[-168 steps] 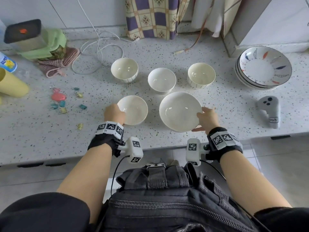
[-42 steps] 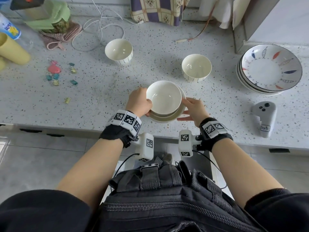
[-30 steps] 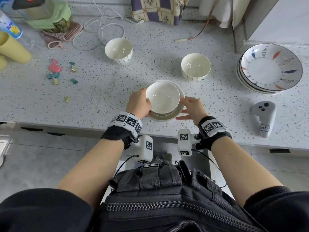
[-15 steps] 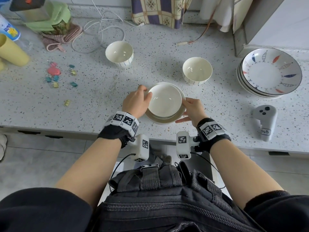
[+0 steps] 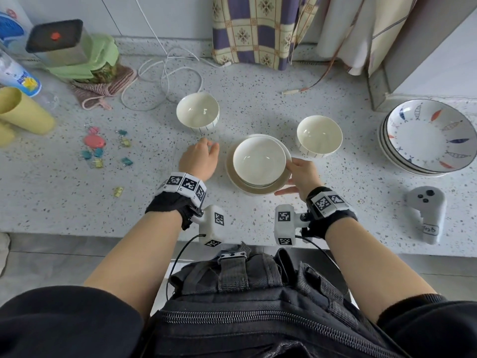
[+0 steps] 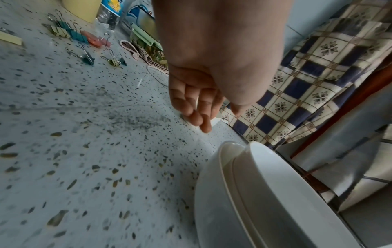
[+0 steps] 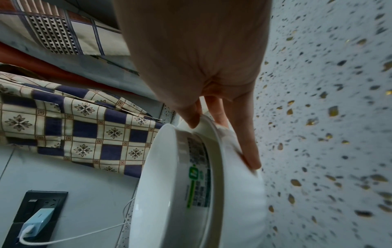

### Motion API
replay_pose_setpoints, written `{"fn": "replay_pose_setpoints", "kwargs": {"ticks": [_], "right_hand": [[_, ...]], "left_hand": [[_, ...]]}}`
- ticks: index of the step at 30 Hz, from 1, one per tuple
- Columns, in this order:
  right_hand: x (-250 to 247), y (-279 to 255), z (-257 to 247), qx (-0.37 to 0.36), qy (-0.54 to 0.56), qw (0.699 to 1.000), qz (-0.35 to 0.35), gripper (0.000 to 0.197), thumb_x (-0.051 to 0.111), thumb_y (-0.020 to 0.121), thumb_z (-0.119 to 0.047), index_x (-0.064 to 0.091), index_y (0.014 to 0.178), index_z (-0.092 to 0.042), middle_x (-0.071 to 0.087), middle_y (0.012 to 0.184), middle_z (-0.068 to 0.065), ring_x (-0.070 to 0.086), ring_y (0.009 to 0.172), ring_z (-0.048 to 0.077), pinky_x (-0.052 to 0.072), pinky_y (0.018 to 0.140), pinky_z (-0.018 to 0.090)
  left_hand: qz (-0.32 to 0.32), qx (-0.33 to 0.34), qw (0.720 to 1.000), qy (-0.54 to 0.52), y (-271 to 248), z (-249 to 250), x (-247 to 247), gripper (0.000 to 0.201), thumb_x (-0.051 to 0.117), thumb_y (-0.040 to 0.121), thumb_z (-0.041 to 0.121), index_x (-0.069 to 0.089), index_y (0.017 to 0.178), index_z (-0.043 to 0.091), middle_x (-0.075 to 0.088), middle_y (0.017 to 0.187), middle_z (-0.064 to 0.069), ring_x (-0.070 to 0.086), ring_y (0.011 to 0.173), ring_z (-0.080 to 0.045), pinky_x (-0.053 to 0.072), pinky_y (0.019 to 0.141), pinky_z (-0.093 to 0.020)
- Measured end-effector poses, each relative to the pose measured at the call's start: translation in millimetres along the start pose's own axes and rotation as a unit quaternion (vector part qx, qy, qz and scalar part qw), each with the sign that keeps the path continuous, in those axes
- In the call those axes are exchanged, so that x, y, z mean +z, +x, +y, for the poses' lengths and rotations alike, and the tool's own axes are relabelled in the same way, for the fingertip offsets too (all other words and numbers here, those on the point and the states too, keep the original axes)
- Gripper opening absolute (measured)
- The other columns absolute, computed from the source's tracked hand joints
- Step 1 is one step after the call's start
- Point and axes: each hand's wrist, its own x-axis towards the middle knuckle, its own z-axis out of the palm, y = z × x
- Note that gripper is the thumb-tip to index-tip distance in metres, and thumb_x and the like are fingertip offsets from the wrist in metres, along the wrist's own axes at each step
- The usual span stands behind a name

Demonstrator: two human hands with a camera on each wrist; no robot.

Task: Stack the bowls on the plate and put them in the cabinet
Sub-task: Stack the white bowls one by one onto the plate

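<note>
Head view: a wide cream ceramic plate (image 5: pixel 258 188) sits on the grey speckled stone counter (image 5: pixel 64 197) near its front edge, with cream ceramic bowls nested on it; the top bowl (image 5: pixel 259 161) faces up. The right hand (image 5: pixel 303 174) reaches forward from a bent arm and grasps the plate's right rim, thumb on top and fingers (image 7: pixel 248 151) under the edge, as the right wrist view shows. The left hand (image 5: pixel 200 158) hovers palm down just left of the stack, apart from it, its fingers (image 6: pixel 195 109) relaxed, slightly bent and holding nothing. Beyond it stands a cream striped bowl (image 5: pixel 198 112), and a second cream striped bowl (image 5: pixel 319 136) stands just right of the stack. A pile of fish-patterned dishes (image 5: pixel 428 136) lies far right, a white controller (image 5: pixel 426 215) in front of it.
</note>
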Motion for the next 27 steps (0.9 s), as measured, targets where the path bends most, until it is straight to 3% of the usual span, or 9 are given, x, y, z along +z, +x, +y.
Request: {"fn": "replay_pose_setpoints", "kwargs": {"ticks": [4,8,13,16,20,22,23,24,27], "right_hand": [[13.0,11.8,-16.0,0.007,-0.007,1.000,0.014,0.016,0.052,0.092,-0.017,0.066,0.093,-0.009,0.065,0.087,0.012,0.068,0.073,0.036,0.058,0.057,0.053],[23.8,25.2,-29.9,0.013,-0.015,1.000,0.022,0.022,0.050,0.093,-0.017,0.064,0.106,-0.005,0.066,0.096,0.015,0.068,0.076,0.034,0.057,0.051,0.050],[34.8,40.1,-39.4,0.016,-0.016,0.998,0.051,0.020,0.050,0.093,-0.018,0.064,0.102,-0.007,0.065,0.107,0.017,0.068,0.075,0.031,0.057,0.049,0.051],[37.9,47.1,-42.1,0.019,-0.024,0.998,0.063,0.027,0.048,0.092,-0.016,0.064,0.106,0.001,0.062,0.116,0.022,0.068,0.083,0.036,0.058,0.047,0.049],[38.2,49.8,-45.0,0.029,-0.035,0.997,0.066,0.028,0.048,0.092,-0.015,0.062,0.110,0.001,0.061,0.117,0.025,0.068,0.090,0.039,0.057,0.047,0.050],[37.9,49.7,-45.4,0.034,-0.036,0.996,0.067,0.028,0.047,0.093,-0.014,0.062,0.111,0.001,0.061,0.117,0.025,0.067,0.091,0.040,0.057,0.045,0.048],[37.7,49.5,-45.3,0.034,-0.038,0.996,0.068,0.028,0.047,0.093,-0.014,0.063,0.111,0.000,0.062,0.117,0.025,0.067,0.091,0.039,0.057,0.044,0.047],[37.7,49.3,-44.8,0.031,-0.039,0.996,0.070,0.028,0.046,0.093,-0.014,0.063,0.111,-0.001,0.062,0.117,0.025,0.067,0.091,0.039,0.057,0.044,0.047],[38.6,49.1,-42.7,0.016,-0.044,0.996,0.076,0.029,0.045,0.092,-0.015,0.063,0.111,-0.003,0.061,0.116,0.024,0.067,0.089,0.036,0.058,0.047,0.050]], "left_hand": [[0.014,-0.057,0.998,-0.015,29.6,-13.9,-7.6,0.049,0.031,0.097,0.041,0.043,0.128,0.005,0.069,0.104,-0.022,0.065,0.095,-0.039,0.050,0.087,-0.045],[0.019,-0.106,0.993,-0.054,54.4,-18.1,-14.8,0.052,0.034,0.097,0.041,0.034,0.132,0.002,0.065,0.111,-0.024,0.067,0.092,-0.041,0.054,0.083,-0.047],[0.005,-0.159,0.981,-0.113,82.3,-19.7,-22.7,0.052,0.038,0.095,0.040,0.038,0.128,0.000,0.061,0.119,-0.022,0.068,0.092,-0.041,0.057,0.083,-0.049],[0.010,-0.171,0.976,-0.137,102.1,-28.9,-19.1,0.049,0.039,0.094,0.036,0.040,0.127,-0.001,0.062,0.118,-0.019,0.065,0.096,-0.041,0.055,0.085,-0.047],[0.002,-0.204,0.959,-0.199,134.2,-52.6,0.1,0.059,0.037,0.075,0.030,0.045,0.124,-0.002,0.064,0.117,-0.027,0.065,0.095,-0.044,0.056,0.082,-0.053],[-0.008,-0.211,0.960,-0.185,120.8,-33.6,-16.6,0.051,0.040,0.085,0.022,0.043,0.127,-0.006,0.059,0.124,-0.027,0.060,0.106,-0.043,0.054,0.085,-0.046],[-0.009,-0.209,0.963,-0.169,118.9,-31.4,-18.7,0.044,0.039,0.092,0.015,0.041,0.129,-0.008,0.057,0.126,-0.027,0.059,0.108,-0.041,0.052,0.080,-0.042],[-0.005,-0.202,0.966,-0.160,120.1,-33.2,-16.5,0.040,0.037,0.094,0.011,0.040,0.129,-0.009,0.057,0.125,-0.026,0.061,0.101,-0.040,0.050,0.070,-0.039],[0.015,-0.181,0.964,-0.194,118.8,-34.0,-15.0,0.036,0.034,0.095,0.010,0.043,0.125,-0.008,0.064,0.114,-0.026,0.057,0.053,-0.023,0.044,0.048,-0.030]]}}
